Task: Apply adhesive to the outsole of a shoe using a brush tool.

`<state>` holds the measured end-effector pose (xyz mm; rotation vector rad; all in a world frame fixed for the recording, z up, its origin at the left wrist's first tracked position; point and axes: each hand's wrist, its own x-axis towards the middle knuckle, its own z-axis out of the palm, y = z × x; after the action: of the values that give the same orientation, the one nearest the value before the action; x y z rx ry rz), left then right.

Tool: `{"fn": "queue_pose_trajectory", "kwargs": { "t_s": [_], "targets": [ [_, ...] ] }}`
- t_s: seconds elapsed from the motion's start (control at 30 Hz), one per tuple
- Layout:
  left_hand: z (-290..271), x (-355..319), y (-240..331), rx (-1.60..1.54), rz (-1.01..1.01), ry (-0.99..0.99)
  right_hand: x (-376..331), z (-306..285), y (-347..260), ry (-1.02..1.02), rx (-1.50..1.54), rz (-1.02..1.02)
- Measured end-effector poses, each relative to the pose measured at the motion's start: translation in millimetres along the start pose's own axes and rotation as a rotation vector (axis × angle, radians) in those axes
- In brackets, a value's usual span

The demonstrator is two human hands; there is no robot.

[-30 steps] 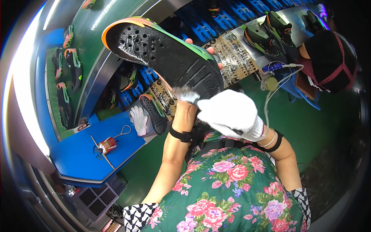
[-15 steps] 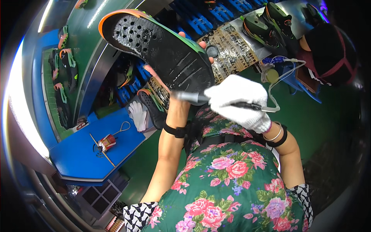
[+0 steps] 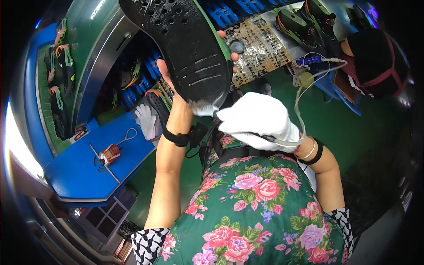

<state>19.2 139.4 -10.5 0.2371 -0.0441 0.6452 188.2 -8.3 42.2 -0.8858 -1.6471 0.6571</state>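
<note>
Green floor (image 3: 353, 128) lies beside a blue tabletop (image 3: 75, 174), with a bright white light (image 3: 20, 148) at far left.

The shoe (image 3: 187, 51) has shifted upward, its far end now cropped; the blurred brush (image 3: 204, 109) seemingly meets its near end.

Bright glare left, dark, distorted edges.
</note>
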Motion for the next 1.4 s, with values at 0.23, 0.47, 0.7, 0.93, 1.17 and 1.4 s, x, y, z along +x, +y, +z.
{"fn": "queue_pose_trajectory", "kwargs": {
  "t_s": [0.23,0.47,0.7,0.93,1.17,1.4],
  "targets": [
    [14.6,-3.3,7.9,0.067,-0.120,0.082,10.0,-14.2,8.0,0.079,0.078,0.137],
    [14.8,-3.8,30.1,0.359,-0.266,0.487,5.2,-10.9,2.1,-0.145,0.038,-0.056],
    [13.8,-3.9,37.7,0.185,-0.241,0.612,10.0,-23.9,13.2,-0.125,-0.163,-0.137],
    [26.5,4.4,40.9,0.117,-0.320,0.417,5.4,-23.6,5.7,-0.234,0.082,-0.111],
    [39.4,17.6,47.2,0.181,-0.474,0.408,3.1,-21.9,5.2,-0.263,-0.206,-0.182],
    [50.9,16.9,45.3,0.258,-0.557,0.534,18.8,-45.4,8.5,-0.378,-0.238,-0.232]
  ]
}}
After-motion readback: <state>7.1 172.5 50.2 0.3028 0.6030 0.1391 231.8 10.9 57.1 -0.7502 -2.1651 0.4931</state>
